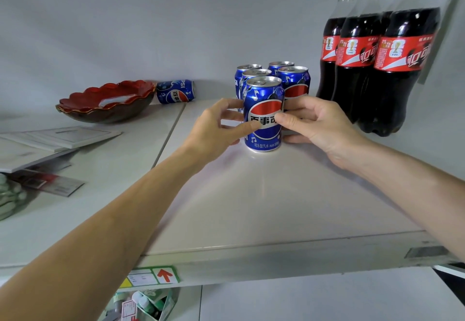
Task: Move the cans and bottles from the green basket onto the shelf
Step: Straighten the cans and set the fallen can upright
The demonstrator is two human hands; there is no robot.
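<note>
front can (264,114): upright on shelf (251,207), before the can cluster (274,73), squared into line.
left hand (216,129): fingertips pinching it.
right hand (317,124): likewise, steadying.

Both bare forearms reached forward and upward, converging toward the middle of the view. The left hand (216,129) came in from the lower left, wrist nearly straight, its thumb stretched to the right and the fingers curled loosely above it. The right hand (314,124) came in from the lower right, wrist bent slightly inward (its back faced the camera), thumb pointing left and the other fingers folded around behind. The two thumbs nearly met, tip toward tip, with a small gap between them. Neither hand was fully closed; each formed a half-open, cupping grip.
</note>
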